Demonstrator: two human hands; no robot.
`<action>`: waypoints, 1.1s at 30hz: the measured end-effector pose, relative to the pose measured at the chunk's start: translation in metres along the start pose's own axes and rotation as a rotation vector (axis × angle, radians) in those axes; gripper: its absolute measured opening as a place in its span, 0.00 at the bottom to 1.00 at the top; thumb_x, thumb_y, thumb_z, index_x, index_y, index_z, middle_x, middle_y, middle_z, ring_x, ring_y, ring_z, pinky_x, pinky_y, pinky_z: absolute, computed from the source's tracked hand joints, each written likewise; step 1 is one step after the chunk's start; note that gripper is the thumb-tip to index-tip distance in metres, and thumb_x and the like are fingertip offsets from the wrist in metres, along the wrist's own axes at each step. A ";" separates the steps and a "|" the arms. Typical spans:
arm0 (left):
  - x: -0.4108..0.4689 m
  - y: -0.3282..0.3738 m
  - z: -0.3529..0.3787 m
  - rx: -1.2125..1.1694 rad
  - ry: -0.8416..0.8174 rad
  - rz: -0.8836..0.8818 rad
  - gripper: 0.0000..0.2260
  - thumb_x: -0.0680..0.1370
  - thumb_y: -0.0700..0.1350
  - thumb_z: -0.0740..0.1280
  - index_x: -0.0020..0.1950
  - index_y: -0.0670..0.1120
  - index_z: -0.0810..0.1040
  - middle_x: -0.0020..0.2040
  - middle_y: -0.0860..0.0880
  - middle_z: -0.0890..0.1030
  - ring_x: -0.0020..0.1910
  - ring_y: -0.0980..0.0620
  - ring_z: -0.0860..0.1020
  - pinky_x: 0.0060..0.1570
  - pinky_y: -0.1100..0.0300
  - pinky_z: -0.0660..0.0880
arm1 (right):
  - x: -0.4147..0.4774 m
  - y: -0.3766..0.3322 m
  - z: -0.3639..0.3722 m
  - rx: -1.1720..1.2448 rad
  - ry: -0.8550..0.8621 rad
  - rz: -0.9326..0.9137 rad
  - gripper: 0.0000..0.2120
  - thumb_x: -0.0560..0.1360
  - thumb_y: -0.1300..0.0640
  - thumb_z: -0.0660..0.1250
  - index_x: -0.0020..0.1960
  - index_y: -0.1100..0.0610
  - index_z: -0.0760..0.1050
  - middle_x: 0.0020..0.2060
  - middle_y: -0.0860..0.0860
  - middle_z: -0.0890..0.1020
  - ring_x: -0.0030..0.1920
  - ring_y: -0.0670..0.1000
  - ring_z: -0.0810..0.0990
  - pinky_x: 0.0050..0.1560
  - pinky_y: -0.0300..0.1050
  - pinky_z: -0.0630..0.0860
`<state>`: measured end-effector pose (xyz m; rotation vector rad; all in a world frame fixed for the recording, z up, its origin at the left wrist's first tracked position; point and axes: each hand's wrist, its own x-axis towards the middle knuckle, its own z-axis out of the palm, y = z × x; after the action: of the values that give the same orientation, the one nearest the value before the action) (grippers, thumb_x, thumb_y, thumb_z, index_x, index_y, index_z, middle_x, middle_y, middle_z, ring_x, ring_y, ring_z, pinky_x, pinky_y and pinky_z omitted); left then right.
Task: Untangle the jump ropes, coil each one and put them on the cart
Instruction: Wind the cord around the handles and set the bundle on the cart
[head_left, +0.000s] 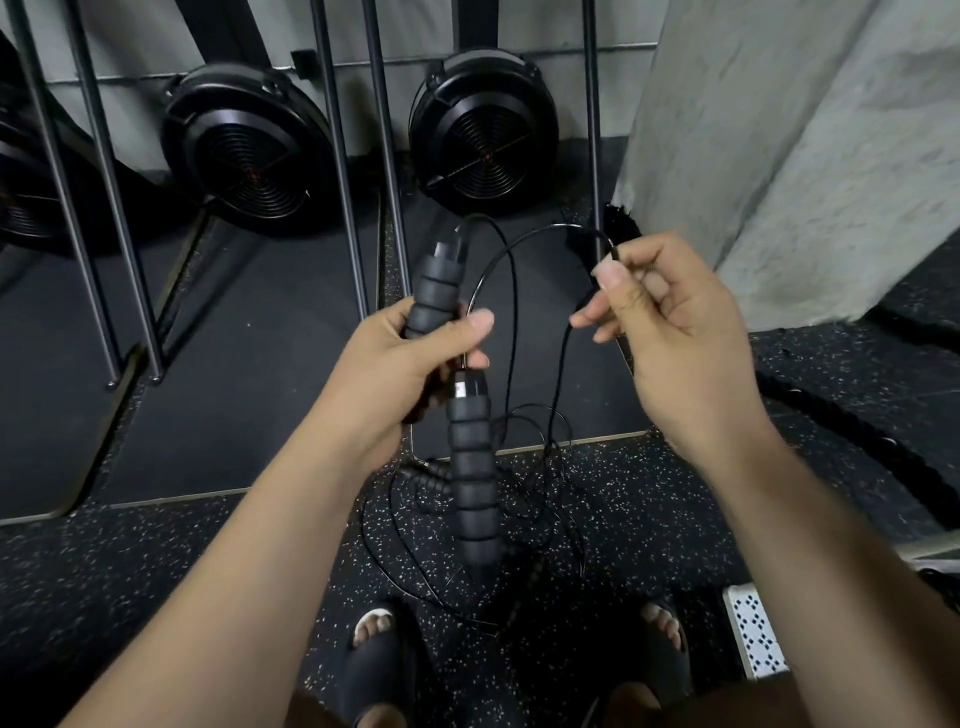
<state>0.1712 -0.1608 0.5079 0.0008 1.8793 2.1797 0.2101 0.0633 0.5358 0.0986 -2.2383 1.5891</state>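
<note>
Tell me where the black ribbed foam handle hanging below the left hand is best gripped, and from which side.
Probably the ribbed foam shaft of the hanging black foam handle, mid-length, from the right. It hangs near vertical, capped top at the left hand, so its lower ribs are free; the left forearm crowds the other side.

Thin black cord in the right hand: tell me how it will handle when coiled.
Probably springy rather than limp: the thin black cord holds a smooth arch between the right hand and the ribbed black foam handle in the left hand. Likely light, since a fingertip pinch carries it. Apt to snag: slack lies in crossed loops on the speckled floor.
</note>
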 end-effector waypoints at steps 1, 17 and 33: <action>-0.002 0.003 0.000 -0.022 -0.029 -0.029 0.12 0.74 0.53 0.78 0.53 0.49 0.85 0.37 0.49 0.84 0.36 0.54 0.77 0.34 0.62 0.71 | 0.000 -0.001 0.001 0.027 0.003 -0.002 0.07 0.88 0.57 0.64 0.57 0.60 0.77 0.41 0.53 0.86 0.47 0.49 0.88 0.47 0.44 0.82; -0.007 -0.006 0.007 0.252 -0.269 -0.104 0.10 0.75 0.42 0.78 0.54 0.44 0.83 0.41 0.41 0.84 0.31 0.52 0.70 0.25 0.62 0.62 | -0.005 -0.019 0.020 0.177 -0.101 -0.105 0.05 0.88 0.62 0.62 0.58 0.58 0.77 0.46 0.56 0.85 0.49 0.53 0.87 0.52 0.47 0.82; 0.006 0.016 -0.006 -0.169 0.254 0.022 0.03 0.80 0.39 0.69 0.48 0.46 0.81 0.31 0.51 0.73 0.28 0.55 0.67 0.25 0.63 0.62 | -0.049 0.033 0.056 -0.001 -0.903 0.675 0.45 0.76 0.19 0.44 0.58 0.51 0.85 0.48 0.52 0.90 0.64 0.48 0.82 0.73 0.56 0.60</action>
<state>0.1618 -0.1672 0.5215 -0.3023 1.8184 2.4456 0.2304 0.0156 0.4738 0.0699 -3.1979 2.1845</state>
